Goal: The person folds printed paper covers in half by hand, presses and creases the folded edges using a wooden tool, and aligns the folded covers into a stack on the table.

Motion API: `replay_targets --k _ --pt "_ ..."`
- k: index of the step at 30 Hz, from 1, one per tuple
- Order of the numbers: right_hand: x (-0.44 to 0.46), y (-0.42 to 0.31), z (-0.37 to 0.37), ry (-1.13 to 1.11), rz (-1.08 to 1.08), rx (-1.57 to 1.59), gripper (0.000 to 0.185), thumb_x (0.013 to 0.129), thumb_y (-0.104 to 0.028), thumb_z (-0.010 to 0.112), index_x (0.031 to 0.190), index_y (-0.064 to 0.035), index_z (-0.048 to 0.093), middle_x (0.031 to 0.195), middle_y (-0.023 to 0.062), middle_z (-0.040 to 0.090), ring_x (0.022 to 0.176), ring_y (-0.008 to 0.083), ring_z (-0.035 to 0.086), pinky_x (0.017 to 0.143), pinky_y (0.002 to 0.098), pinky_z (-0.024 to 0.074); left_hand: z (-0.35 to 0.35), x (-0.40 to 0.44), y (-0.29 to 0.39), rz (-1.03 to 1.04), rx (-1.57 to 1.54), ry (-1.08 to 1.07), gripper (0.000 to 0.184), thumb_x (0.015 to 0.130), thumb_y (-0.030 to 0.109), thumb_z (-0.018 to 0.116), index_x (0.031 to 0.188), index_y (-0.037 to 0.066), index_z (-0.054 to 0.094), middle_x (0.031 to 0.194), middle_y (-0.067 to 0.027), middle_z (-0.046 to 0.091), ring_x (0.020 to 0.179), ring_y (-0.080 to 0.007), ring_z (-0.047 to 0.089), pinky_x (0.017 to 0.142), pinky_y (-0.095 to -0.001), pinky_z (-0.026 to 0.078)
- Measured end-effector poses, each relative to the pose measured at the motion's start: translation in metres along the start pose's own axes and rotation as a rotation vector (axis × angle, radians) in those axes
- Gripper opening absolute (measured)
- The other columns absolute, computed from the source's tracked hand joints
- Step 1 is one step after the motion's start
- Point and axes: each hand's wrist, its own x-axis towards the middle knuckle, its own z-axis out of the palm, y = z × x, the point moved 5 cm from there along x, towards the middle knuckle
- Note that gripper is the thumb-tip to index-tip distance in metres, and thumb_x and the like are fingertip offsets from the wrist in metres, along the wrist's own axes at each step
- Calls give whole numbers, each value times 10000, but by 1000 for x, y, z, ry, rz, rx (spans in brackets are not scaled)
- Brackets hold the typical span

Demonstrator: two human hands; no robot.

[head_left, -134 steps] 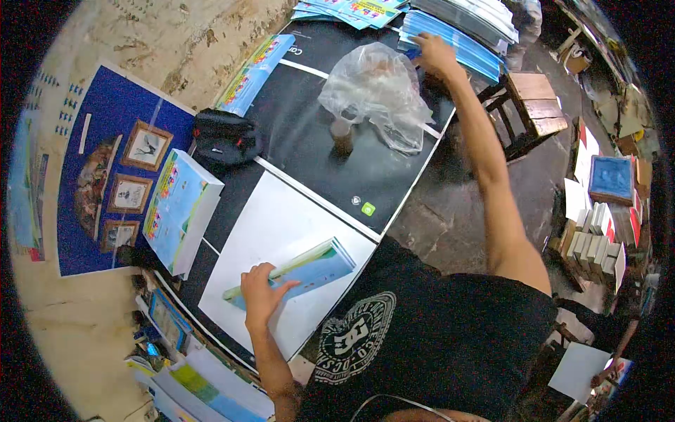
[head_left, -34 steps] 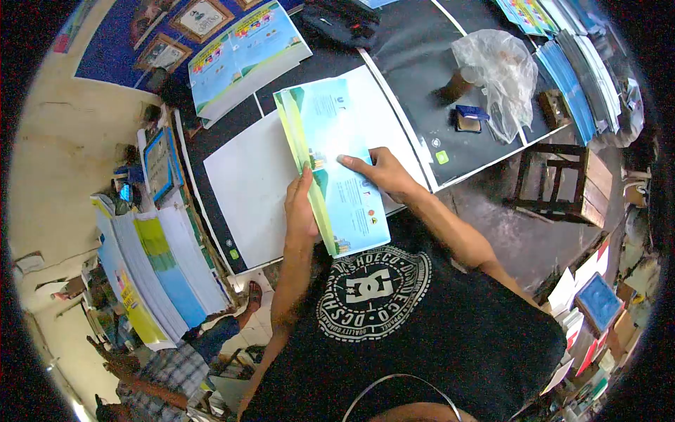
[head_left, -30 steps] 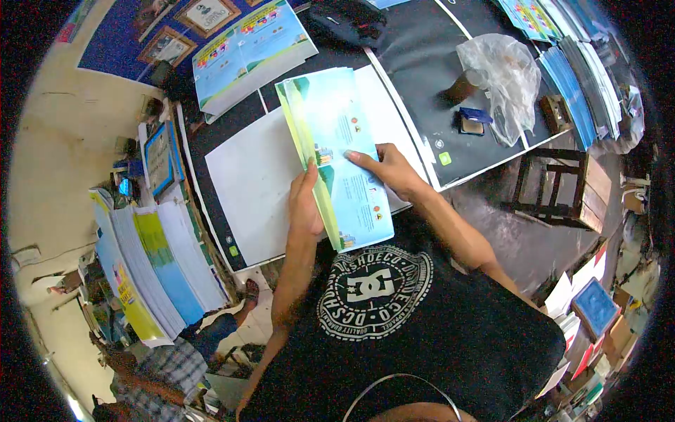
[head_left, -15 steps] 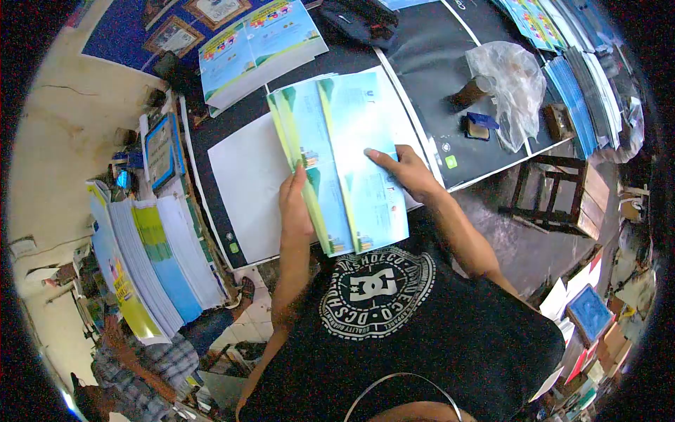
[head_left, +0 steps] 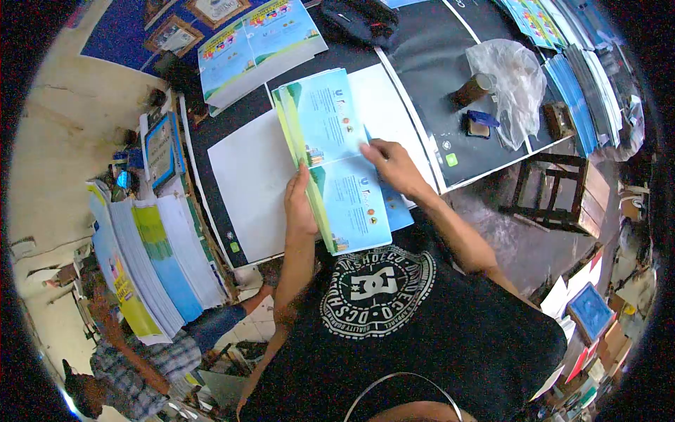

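Note:
A stack of printed blue and green sheets (head_left: 337, 169) is held above the white board (head_left: 242, 183), near my chest. My left hand (head_left: 301, 204) grips the stack's left edge, thumb on top. My right hand (head_left: 394, 167) is at the right edge with fingers curled, slightly blurred; part of a blue sheet (head_left: 397, 211) shows beneath it, sticking out past the stack. Whether the right fingers pinch that sheet is hidden. To the right on the black tabletop are an open ink pad (head_left: 479, 126), a brown cylinder (head_left: 472, 91) and a clear plastic bag (head_left: 517, 84).
A thick printed stack (head_left: 260, 49) and a black bag (head_left: 358, 21) lie at the back. More stacks (head_left: 573, 98) stand at the far right, beside a wooden stool (head_left: 562, 193). At left are standing paper stacks (head_left: 151, 260) and a person in a checked shirt (head_left: 165, 359).
Half a second ago a top sheet was shifted right over the stack; now the stack's top is whole and a blue sheet shows under its right side. My right hand has moved slightly left.

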Motion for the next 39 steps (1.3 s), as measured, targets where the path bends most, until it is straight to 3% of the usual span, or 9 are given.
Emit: replay_targets --k 2,5,11,14,20,23,27,31,39 --pt "-3 0 8 58 -53 -19 764 817 -610 686 1068 111 674 914 261 707 816 284 716 764 391 559 3 2 -7 3 -33 -4 446 1028 315 494 1265 -62 523 1171 -187 642 1032 -268 661 886 -392 553" --pt "-8 -14 9 23 -71 17 666 816 -539 732 1042 86 692 758 182 719 623 226 704 614 358 568 4 3 -13 -32 -60 -62 494 1024 361 473 1358 -3 455 1313 -215 559 1193 -347 576 1011 -517 476" --pt "-6 -10 8 5 -94 84 596 843 -508 715 1000 67 704 759 173 718 620 221 696 611 357 559 8 3 -13 7 6 -35 495 1015 354 504 1334 -24 470 1256 -215 591 1130 -343 617 960 -497 518" --pt "-4 -9 7 -42 -102 63 589 849 -506 710 1008 61 703 762 166 718 628 215 693 620 352 555 14 -1 -8 76 53 -12 452 1031 317 491 1267 -67 517 1176 -191 638 1020 -261 667 873 -394 569" --pt "-3 -6 7 -33 -124 73 586 851 -505 708 1015 58 701 774 161 719 648 216 694 640 360 551 10 -6 3 56 124 57 429 1029 310 498 1235 -64 545 1135 -170 659 976 -235 679 824 -364 577" --pt "-6 -9 3 -32 -106 78 573 861 -488 704 1025 61 695 799 164 720 656 211 690 646 360 546 -4 -3 5 54 209 106 485 1021 345 474 1293 -55 499 1161 -209 642 1024 -314 667 887 -434 561" --pt "-7 -3 -6 -45 -83 154 524 888 -436 696 1050 63 685 839 143 722 681 189 676 658 338 537 -21 -4 15 59 36 195 487 1026 355 447 1300 -45 500 1183 -219 636 1008 -324 670 896 -436 556" --pt "-6 3 -13 -94 78 167 499 896 -417 698 1054 57 686 834 124 722 683 187 676 653 339 534 -8 -15 28 129 73 133 396 1034 296 494 1220 -47 557 1109 -143 664 919 -219 679 789 -349 570" --pt "-3 -7 8 -32 -39 103 581 859 -504 708 975 66 694 709 136 692 588 176 652 587 337 531 14 -8 4 48 203 108 393 1036 326 497 1122 -42 604 1007 -114 685 838 -171 682 722 -297 572"
